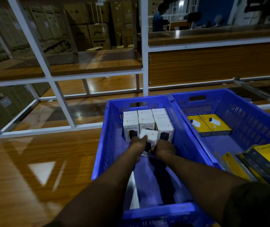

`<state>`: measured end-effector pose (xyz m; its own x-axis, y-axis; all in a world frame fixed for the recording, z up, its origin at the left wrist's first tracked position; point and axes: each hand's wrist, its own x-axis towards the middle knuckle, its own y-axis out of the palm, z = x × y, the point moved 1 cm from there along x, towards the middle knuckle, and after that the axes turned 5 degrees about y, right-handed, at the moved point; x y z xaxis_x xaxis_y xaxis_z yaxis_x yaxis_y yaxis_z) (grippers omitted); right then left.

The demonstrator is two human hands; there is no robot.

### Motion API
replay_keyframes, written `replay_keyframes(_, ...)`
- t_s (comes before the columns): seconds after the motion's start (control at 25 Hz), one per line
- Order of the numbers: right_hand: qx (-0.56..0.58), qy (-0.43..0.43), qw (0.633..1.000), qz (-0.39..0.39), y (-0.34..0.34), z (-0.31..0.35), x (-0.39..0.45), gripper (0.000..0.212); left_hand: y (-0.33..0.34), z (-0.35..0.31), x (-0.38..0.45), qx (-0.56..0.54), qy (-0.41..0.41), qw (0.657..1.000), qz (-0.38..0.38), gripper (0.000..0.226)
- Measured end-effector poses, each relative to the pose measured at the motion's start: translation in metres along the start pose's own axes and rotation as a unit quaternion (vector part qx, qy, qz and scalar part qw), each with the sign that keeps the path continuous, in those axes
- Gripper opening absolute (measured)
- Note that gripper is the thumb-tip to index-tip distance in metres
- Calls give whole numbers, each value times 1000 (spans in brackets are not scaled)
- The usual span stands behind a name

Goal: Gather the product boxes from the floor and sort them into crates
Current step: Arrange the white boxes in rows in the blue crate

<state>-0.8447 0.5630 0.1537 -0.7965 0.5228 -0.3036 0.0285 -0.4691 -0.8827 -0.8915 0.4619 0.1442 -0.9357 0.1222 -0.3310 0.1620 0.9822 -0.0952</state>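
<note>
Wooden floor [32,161], two blue crates. Left hand [138,142] and right hand [164,149] gripped white box [149,136] in left crate [108,145], 6 o'clock of packed rows; best seated upright, flush.

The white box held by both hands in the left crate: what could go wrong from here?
1. The white box sits tilted between the left hand and the right hand; it may slip, or land crooked against the upright white boxes.
2. Pushing it in could knock that front row over.
3. The left crate stands close beside the right crate with yellow boxes; sorts could get mixed.
</note>
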Motion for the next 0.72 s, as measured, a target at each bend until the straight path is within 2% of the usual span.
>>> replay_keyframes(0.12,0,-9,1000,-4,2,3,1,34,-5,2,2,35,-10,999,-35,65)
replay_keyframes(0.24,-10,-11,1000,-5,7,6,2,28,-12,-2,-5,50,-34,996,-72,56)
replay_keyframes(0.36,-25,-24,999,-12,9,7,2,26,-16,3,-2,42,-52,992,-111,78)
replay_keyframes(0.44,-24,-28,999,-12,9,7,2,26,-15,7,4,52,-51,991,-114,82)
replay_keyframes(0.6,2,21,998,-61,4,3,9,27,-3,1,5,36,-14,999,-31,68)
replay_keyframes(0.72,60,62,993,-75,0,-3,20,27,3,4,2,31,-31,999,21,83)
